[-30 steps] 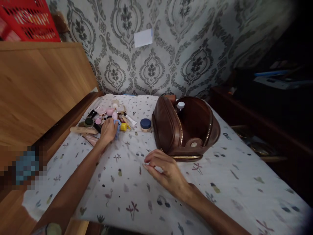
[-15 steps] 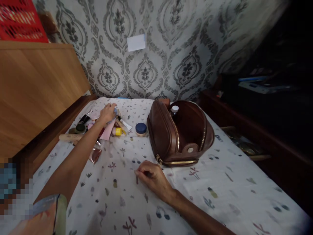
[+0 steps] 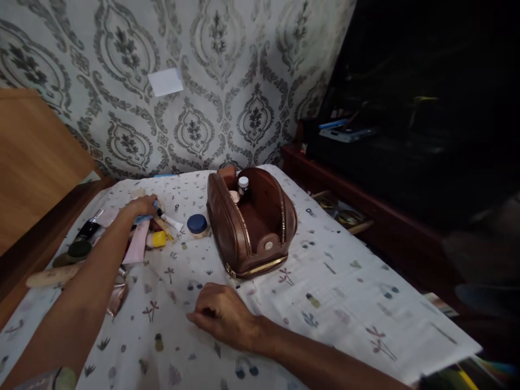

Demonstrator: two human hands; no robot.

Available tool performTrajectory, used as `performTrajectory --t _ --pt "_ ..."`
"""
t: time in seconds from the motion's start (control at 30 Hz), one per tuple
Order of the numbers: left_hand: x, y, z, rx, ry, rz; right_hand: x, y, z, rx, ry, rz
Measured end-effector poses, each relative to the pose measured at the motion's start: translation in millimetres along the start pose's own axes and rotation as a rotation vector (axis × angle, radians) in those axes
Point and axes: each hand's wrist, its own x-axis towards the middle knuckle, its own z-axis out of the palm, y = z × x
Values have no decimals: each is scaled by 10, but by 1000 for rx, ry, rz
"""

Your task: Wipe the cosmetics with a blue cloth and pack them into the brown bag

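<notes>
My left hand (image 3: 142, 207) reaches into a pile of cosmetics at the left. Its fingers are closed around a light blue item (image 3: 144, 219), mostly hidden by the hand. Close by lie a pink tube (image 3: 137, 242), a yellow-capped bottle (image 3: 157, 239) and a white tube (image 3: 172, 221). My right hand (image 3: 225, 317) rests loosely curled on the printed sheet, with nothing seen in it. Beyond it stands a brown toiletry bag (image 3: 227, 238), unzipped. Inside are a white-capped bottle (image 3: 243, 184) and a pinkish item (image 3: 234, 196). A blue-lidded jar (image 3: 197, 224) sits left of the bag.
More items lie by my left forearm: a black tube (image 3: 86, 230), a dark green lid (image 3: 79, 249), a beige stick-like item (image 3: 51, 275) and a shiny copper packet (image 3: 117, 299). Patterned wallpaper (image 3: 195, 130) rises behind. A dark wooden ledge (image 3: 303, 165) runs along the right.
The view has turned right, so everything sits further left in it. My left hand stays at the pile, the light blue item showing more under it. My right hand remains curled on the sheet.
</notes>
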Motion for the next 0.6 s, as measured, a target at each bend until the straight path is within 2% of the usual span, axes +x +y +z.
performTrajectory --t 0.2,0.37,0.6 --pt "12 96 -48 73 -66 -62 7 -15 -40 -89 -34 -43" --pt "-30 142 -68 126 -10 -72 1 -13 -64 -106 -46 -58" --pt "-110 64 -203 127 81 -40 0 -4 -46 -114 -24 -59"
